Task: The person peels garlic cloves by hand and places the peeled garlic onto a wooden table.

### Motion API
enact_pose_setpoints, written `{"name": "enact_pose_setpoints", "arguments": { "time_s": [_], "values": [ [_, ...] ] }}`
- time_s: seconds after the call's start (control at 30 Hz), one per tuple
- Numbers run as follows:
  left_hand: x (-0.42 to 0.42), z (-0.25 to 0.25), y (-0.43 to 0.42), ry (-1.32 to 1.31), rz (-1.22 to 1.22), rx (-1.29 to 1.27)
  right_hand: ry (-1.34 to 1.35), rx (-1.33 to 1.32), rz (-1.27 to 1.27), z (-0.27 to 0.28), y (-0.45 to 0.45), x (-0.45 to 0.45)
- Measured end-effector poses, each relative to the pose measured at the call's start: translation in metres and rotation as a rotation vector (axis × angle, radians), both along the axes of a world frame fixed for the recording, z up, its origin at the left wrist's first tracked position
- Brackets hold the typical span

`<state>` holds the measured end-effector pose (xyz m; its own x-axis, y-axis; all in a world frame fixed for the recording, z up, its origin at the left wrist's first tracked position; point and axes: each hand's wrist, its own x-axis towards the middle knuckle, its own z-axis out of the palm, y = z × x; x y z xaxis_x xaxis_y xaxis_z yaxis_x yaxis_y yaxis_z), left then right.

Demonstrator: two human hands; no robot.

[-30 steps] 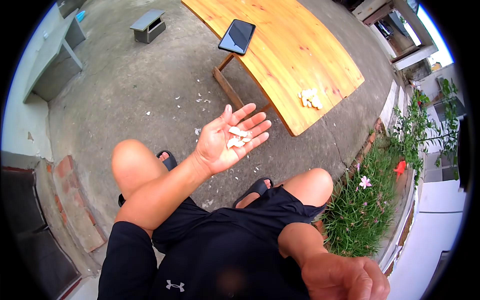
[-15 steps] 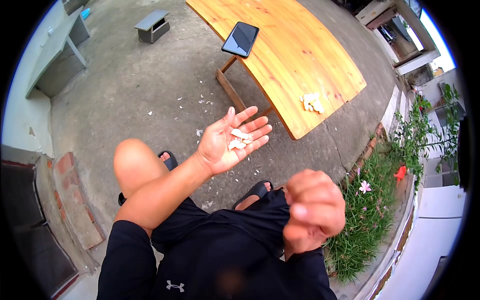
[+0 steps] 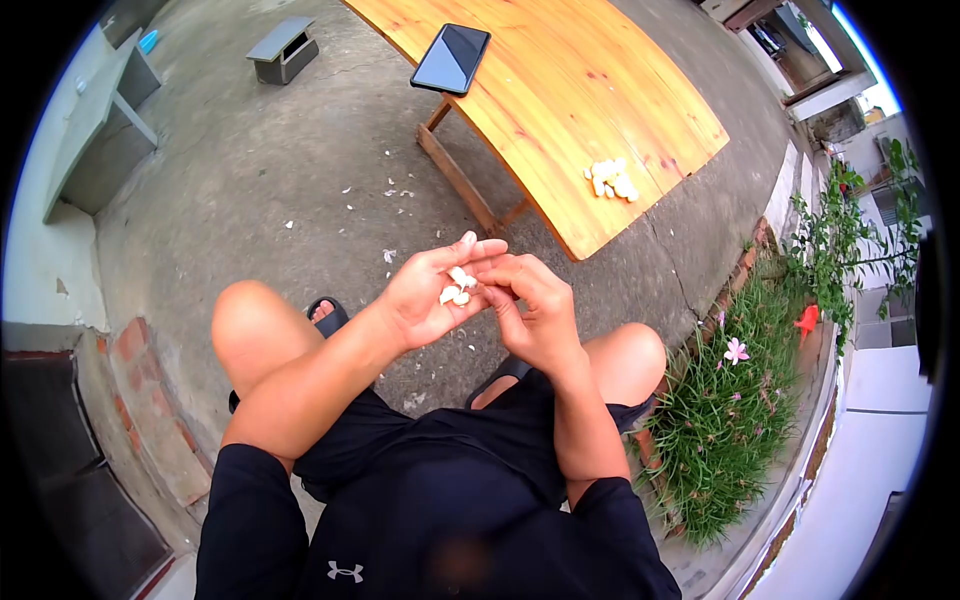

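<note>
One wooden table (image 3: pixel 560 110) on grey concrete (image 3: pixel 240 160).

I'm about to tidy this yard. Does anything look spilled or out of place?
Pale scraps lie scattered over the concrete floor beside the wooden table, like litter. The tablet juts past the table's edge, which looks precarious.

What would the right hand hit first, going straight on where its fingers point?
The left hand, around its fingers and the white pieces; the right hand looks almost on it, though depth is unclear.
</note>
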<state>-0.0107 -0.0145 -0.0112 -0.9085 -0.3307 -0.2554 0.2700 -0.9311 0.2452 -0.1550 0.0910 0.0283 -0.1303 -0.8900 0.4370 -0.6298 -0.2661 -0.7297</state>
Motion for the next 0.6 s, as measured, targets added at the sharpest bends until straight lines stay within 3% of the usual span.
{"name": "enact_pose_setpoints", "arguments": {
  "time_s": [0.1,0.17,0.2,0.4,0.6],
  "values": [
    [0.001,0.0,0.001,-0.252,-0.102,-0.226,-0.191,0.021,-0.061,-0.015,0.002,-0.013],
    [0.001,0.003,0.001,-0.201,-0.154,-0.279,-0.321,0.056,-0.076,-0.026,0.004,-0.021],
    [0.001,0.002,0.001,-0.187,-0.163,-0.317,-0.521,0.081,-0.051,-0.029,0.004,-0.021],
    [0.0,0.009,0.002,-0.349,-0.075,-0.427,-0.78,0.12,0.018,-0.021,0.005,-0.019],
    [0.004,0.016,0.005,-0.367,-0.011,-0.477,-0.464,0.132,0.013,-0.023,0.008,-0.026]
  ]
}}
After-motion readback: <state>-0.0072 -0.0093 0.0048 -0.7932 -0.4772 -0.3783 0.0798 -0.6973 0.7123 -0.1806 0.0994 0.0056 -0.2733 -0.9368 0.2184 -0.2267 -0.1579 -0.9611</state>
